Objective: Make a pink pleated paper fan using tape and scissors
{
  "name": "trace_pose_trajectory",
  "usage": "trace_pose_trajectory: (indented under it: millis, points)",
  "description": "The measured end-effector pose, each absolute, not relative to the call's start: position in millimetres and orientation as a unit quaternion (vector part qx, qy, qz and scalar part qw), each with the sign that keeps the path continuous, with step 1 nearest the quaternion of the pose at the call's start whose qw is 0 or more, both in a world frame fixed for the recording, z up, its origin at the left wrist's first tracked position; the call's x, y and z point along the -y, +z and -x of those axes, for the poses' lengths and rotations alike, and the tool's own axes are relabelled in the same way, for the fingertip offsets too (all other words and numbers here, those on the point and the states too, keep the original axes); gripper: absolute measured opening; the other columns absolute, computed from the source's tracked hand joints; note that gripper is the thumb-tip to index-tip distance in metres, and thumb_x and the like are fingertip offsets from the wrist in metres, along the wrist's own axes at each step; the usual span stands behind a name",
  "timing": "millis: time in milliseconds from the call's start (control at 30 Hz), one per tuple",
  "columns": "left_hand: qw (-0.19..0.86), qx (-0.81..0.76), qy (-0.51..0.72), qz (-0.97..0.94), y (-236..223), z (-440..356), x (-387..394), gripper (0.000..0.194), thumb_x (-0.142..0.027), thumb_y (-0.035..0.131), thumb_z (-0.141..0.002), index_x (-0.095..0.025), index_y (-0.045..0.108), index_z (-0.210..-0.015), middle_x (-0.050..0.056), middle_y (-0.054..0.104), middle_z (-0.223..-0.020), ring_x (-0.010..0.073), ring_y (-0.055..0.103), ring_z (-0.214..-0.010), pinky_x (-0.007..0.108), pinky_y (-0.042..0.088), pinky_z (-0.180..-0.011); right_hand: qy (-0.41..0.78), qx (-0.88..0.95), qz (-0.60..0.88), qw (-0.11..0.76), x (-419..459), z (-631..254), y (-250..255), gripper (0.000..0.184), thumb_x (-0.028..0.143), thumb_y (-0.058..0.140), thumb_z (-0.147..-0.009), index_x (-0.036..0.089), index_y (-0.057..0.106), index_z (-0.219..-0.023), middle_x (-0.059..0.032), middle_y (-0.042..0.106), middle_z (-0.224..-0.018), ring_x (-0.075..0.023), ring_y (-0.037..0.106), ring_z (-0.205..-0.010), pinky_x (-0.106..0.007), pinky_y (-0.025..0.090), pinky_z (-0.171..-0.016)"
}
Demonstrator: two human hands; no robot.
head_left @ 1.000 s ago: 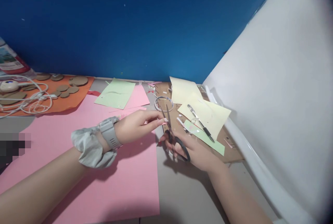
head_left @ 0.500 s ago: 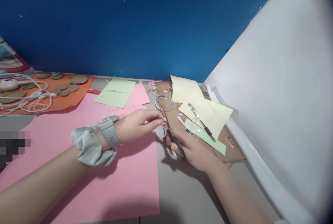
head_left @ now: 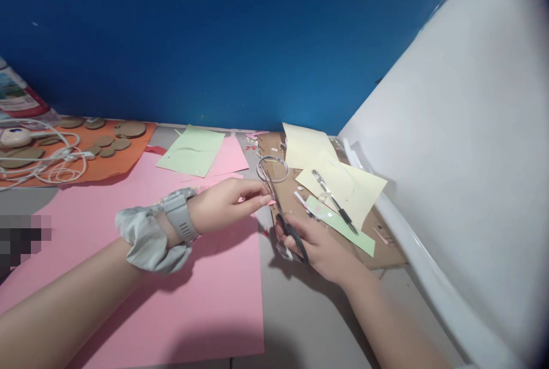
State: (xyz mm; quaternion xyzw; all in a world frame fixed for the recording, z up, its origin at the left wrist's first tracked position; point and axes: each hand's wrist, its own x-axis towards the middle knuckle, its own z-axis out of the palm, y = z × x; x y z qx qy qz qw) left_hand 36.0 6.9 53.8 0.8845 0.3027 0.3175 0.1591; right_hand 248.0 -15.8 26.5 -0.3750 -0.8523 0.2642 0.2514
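My left hand pinches a tiny piece of pink paper, mostly hidden by the fingertips. A grey watch and a pale scrunchie circle that wrist. In my right hand are scissors with black handles, fingers wrapped through the loops. Their blades point away from me, nearly closed, right beside the pink piece and the left fingertips. Beneath my left arm lies a large pink sheet. A roll of tape rests just beyond the blade tips.
Right of my hands, a cardboard sheet carries cream paper, a pen, a green strip and scraps. Green paper lies behind. Leftward, white cables cross orange paper with cardboard cutouts. Walls stand behind and right.
The scissor blades have gone from spread apart to nearly closed, and the right fingers have drawn together around the handles. My left hand has stayed almost still.
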Motion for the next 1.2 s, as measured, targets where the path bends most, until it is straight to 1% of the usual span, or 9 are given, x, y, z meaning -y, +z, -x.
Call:
trace_pose_trajectory:
  millis: [167,267,400,567,667,800,967,1067,1200]
  points:
    - [0.155,-0.299,0.321,-0.885,54.6,-35.5,-6.9,0.033,-0.039,0.036,-0.091,-0.016,0.060,-0.090,0.000,0.061,-0.082,0.0133,0.053,-0.076,0.024,0.038,-0.068,0.279,0.847,0.370,0.260,14.6,-247.9,24.1,0.020,0.034,0.044,-0.089,0.020,0.043,-0.075,0.0027,0.044,-0.072,-0.0118,0.040,-0.065,-0.025,0.033,-0.060]
    - [0.155,-0.301,0.317,-0.886,55.4,-36.1,-6.4,0.033,-0.039,0.037,-0.090,-0.016,0.060,-0.087,0.000,0.060,-0.078,0.0127,0.051,-0.072,0.023,0.038,-0.066,0.271,0.853,0.369,0.252,14.9,-248.6,24.0,0.020,0.035,0.044,-0.089,0.019,0.044,-0.077,0.0017,0.047,-0.073,-0.0125,0.043,-0.066,-0.026,0.033,-0.061]
    - [0.165,-0.295,0.318,-0.886,56.0,-36.7,-5.2,0.032,-0.039,0.038,-0.090,-0.016,0.060,-0.088,0.000,0.059,-0.076,0.0121,0.050,-0.071,0.023,0.038,-0.064,0.256,0.863,0.368,0.233,16.0,-248.8,25.4,0.015,0.032,0.044,-0.089,0.020,0.045,-0.080,0.0010,0.049,-0.077,-0.0131,0.044,-0.069,-0.027,0.034,-0.063]
    - [0.171,-0.300,0.320,-0.882,54.0,-36.5,-5.4,0.031,-0.036,0.038,-0.091,-0.016,0.061,-0.094,0.001,0.064,-0.085,0.0140,0.054,-0.078,0.024,0.039,-0.069,0.240,0.854,0.396,0.238,17.7,-247.2,27.6,0.023,0.042,0.044,-0.088,0.020,0.047,-0.081,0.0009,0.049,-0.075,-0.0135,0.044,-0.067,-0.027,0.034,-0.061]
    - [0.166,-0.307,0.321,-0.880,52.4,-36.8,-6.3,0.031,-0.036,0.037,-0.091,-0.017,0.061,-0.094,0.001,0.065,-0.086,0.0145,0.055,-0.079,0.025,0.040,-0.071,0.228,0.845,0.421,0.238,18.3,-246.7,27.8,0.028,0.046,0.046,-0.086,0.019,0.048,-0.080,0.0006,0.051,-0.073,-0.0140,0.045,-0.065,-0.028,0.033,-0.059]
    - [0.159,-0.320,0.319,-0.877,52.2,-37.6,-7.0,0.029,-0.033,0.038,-0.090,-0.017,0.062,-0.095,0.002,0.066,-0.088,0.0148,0.056,-0.080,0.025,0.041,-0.073,0.216,0.837,0.431,0.258,18.4,-245.9,26.5,0.028,0.046,0.049,-0.084,0.019,0.047,-0.075,0.0006,0.053,-0.072,-0.0144,0.047,-0.065,-0.027,0.032,-0.057]
    - [0.152,-0.326,0.326,-0.874,53.2,-37.5,-6.7,0.029,-0.034,0.039,-0.090,-0.017,0.062,-0.093,0.001,0.065,-0.084,0.0147,0.056,-0.077,0.025,0.041,-0.069,0.194,0.832,0.440,0.276,18.0,-245.2,24.4,0.022,0.041,0.049,-0.083,0.020,0.048,-0.077,0.0013,0.055,-0.070,-0.0139,0.048,-0.062,-0.025,0.032,-0.055]
    - [0.153,-0.318,0.334,-0.874,53.2,-37.2,-6.3,0.028,-0.033,0.039,-0.090,-0.017,0.062,-0.095,0.001,0.065,-0.085,0.0145,0.055,-0.077,0.024,0.040,-0.067,0.156,0.835,0.452,0.272,16.9,-245.4,22.6,0.020,0.039,0.048,-0.084,0.021,0.046,-0.075,0.0016,0.054,-0.069,-0.0137,0.048,-0.060,-0.025,0.031,-0.054]
    - [0.162,-0.303,0.342,-0.874,53.2,-36.9,-6.0,0.028,-0.031,0.039,-0.090,-0.017,0.062,-0.097,0.001,0.065,-0.087,0.0138,0.055,-0.077,0.023,0.040,-0.067,0.086,0.830,0.477,0.276,16.5,-245.7,20.7,0.025,0.039,0.048,-0.083,0.022,0.036,-0.069,0.0035,0.049,-0.064,-0.0130,0.044,-0.057,-0.025,0.028,-0.052]
